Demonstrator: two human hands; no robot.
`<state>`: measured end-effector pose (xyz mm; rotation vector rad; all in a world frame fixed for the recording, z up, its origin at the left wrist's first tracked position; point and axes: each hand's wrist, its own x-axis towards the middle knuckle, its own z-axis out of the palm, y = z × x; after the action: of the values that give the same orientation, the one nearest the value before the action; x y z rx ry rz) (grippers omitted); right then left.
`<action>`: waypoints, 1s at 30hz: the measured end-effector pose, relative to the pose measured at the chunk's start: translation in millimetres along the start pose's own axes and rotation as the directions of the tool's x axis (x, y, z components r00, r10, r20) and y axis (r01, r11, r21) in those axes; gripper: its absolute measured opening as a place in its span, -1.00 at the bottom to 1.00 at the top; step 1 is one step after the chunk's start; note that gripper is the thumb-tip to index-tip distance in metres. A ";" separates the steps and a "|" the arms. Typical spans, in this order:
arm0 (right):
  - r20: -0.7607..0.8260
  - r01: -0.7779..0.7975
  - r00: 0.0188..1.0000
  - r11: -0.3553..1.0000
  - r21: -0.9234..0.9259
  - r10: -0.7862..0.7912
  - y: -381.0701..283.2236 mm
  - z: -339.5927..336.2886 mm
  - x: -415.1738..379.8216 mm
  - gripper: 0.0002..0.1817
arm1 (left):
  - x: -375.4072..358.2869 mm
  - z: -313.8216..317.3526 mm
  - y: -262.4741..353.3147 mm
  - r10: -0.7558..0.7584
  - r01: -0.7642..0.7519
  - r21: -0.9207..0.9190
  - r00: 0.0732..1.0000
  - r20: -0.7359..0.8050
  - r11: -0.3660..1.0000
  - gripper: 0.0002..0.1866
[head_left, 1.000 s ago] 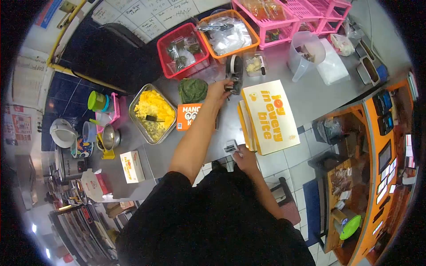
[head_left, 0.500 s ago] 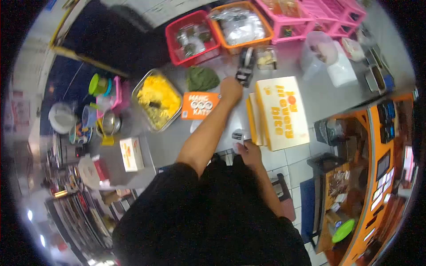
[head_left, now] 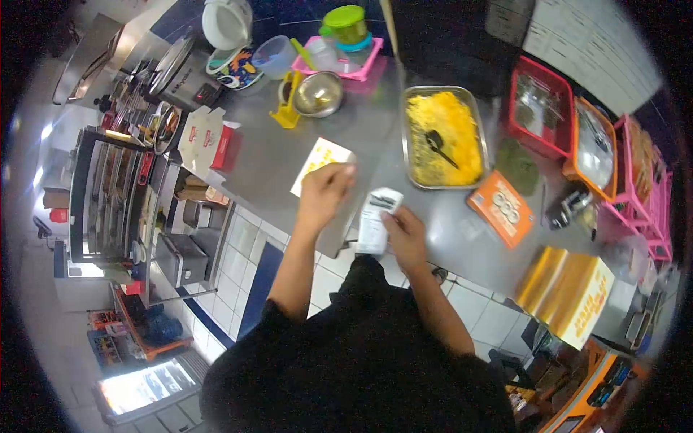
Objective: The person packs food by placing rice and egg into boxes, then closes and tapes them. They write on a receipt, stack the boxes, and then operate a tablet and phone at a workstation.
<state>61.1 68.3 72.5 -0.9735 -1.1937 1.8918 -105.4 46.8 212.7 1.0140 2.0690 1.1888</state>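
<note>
My left hand [head_left: 326,191] is closed, its fingers curled, in front of a small white box [head_left: 316,159] with yellow print on the steel table. Whether it touches the box, or what its fingers hold, I cannot make out. My right hand [head_left: 406,234] pinches a printed paper receipt [head_left: 374,220] by its right edge, at the front edge of the table. To the right lies a flat orange box [head_left: 502,208] with white lettering. Behind the receipt is a metal tray [head_left: 406,155] of shredded yellow food, with a black spoon [head_left: 439,146] resting in it.
Larger yellow-and-white boxes [head_left: 567,292] stand at the right. A black device [head_left: 568,207], a green heap [head_left: 518,167] and a red basket [head_left: 563,141] are nearer the back. On the left sit a steel bowl [head_left: 318,94], a yellow holder [head_left: 286,105] and an open pizza-style carton [head_left: 202,137].
My view has swung left. My left hand has moved away from the black device and over to the small white box. My right hand has lifted the receipt, which now shows more fully.
</note>
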 end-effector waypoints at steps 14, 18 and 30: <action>-0.238 0.125 0.778 0.514 -0.849 -0.582 58.9 181.3 117.2 -0.66 | 109.1 -117.6 -183.1 -0.063 0.096 -0.093 0.949 0.309 0.991 -0.73; -0.281 -0.058 0.837 0.435 -0.899 -0.469 64.1 183.5 114.8 -0.60 | 157.4 -88.0 -179.5 0.079 -0.152 0.104 0.859 0.506 0.983 -0.72; -0.291 -0.089 0.894 0.501 -0.861 -0.342 59.0 162.1 116.3 -0.44 | 223.5 -47.0 -181.5 -0.003 -0.522 0.521 0.704 0.710 0.675 -0.41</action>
<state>-143.9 79.7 39.2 -1.6489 -1.8931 0.7480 -329.5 147.8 55.6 1.8465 1.7591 -0.0119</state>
